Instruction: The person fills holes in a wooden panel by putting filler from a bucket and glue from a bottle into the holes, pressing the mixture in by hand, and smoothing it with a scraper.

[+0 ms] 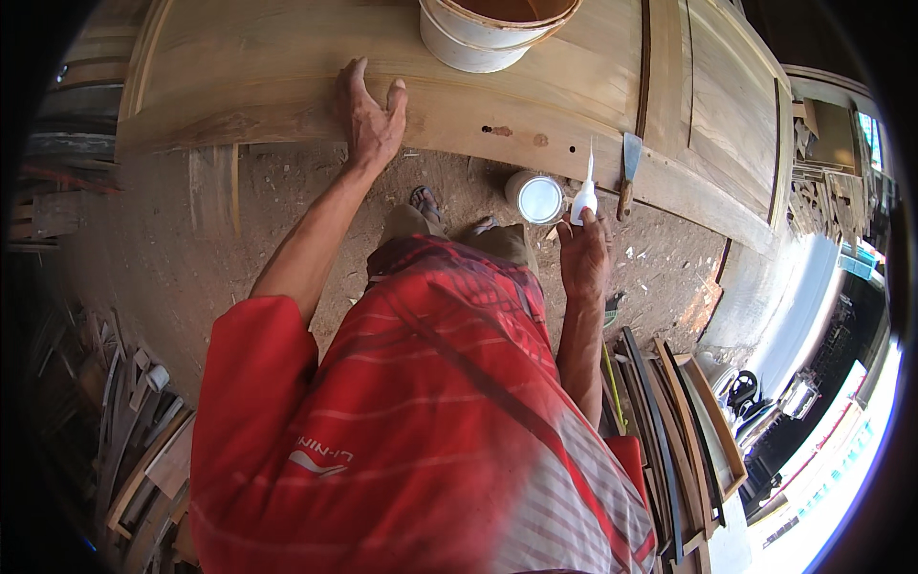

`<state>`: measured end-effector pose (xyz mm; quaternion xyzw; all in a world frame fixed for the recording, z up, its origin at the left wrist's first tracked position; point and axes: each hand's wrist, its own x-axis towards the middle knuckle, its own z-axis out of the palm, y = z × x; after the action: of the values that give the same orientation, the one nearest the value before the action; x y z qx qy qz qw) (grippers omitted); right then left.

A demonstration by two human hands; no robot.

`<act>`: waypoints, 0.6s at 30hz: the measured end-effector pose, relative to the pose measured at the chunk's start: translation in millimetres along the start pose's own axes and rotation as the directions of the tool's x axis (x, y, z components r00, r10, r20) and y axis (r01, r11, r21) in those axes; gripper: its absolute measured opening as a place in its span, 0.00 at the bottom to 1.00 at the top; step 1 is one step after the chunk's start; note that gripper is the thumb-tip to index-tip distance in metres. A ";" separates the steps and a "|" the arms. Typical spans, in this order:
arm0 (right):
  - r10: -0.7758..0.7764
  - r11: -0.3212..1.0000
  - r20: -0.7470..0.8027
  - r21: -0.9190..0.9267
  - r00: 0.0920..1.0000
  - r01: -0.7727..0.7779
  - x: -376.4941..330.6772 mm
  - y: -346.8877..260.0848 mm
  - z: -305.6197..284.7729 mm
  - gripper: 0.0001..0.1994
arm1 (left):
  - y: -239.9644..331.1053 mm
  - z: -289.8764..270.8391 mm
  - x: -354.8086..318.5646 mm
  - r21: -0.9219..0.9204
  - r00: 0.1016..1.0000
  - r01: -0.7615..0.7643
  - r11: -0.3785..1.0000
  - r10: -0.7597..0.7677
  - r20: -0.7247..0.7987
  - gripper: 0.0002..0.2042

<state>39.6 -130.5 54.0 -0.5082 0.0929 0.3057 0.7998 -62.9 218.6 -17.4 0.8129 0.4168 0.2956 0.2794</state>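
Observation:
My left hand (373, 120) rests near the front edge of a wooden door panel (258, 72), thumb and fingers apart and nothing held. In my right hand (585, 247) is a small white squeeze bottle (584, 198) with a long thin nozzle, pointing away from me. The bottle is just off the panel's near edge. To its right lies a putty knife (628, 177), its blade on the wood and its handle towards me. Dark holes and a brownish patch (541, 140) mark the panel's edge strip.
A white bucket (473, 43) with brown stains stands on the panel. Below the panel's edge is a round can (538, 199) with a pale lid. Wood strips (669, 421) are piled behind me at right, more scraps (143, 450) at left. Debris dots the dirt floor (660, 258).

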 end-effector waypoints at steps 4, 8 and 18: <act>0.051 0.996 0.082 -0.080 0.995 -0.044 -10.7 19.5 23.0 0.10 | 60.0 -47.1 -48.5 -0.451 0.867 0.015 0.893 0.212 0.450 0.24; 0.247 0.907 0.235 -0.397 0.940 -0.139 -9.0 22.7 66.9 0.12 | 77.4 -62.1 -95.6 -0.526 0.632 0.459 0.716 0.152 0.760 0.24; 0.348 0.540 0.519 -0.792 0.781 0.286 41.0 -7.1 139.7 0.12 | 69.7 -80.6 -86.3 -0.542 0.745 0.571 0.617 -0.113 0.657 0.17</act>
<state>53.8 5.0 105.6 -0.6936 -0.3256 0.4761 0.4315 -125.9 128.1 63.9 0.5850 0.3204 0.1174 0.7357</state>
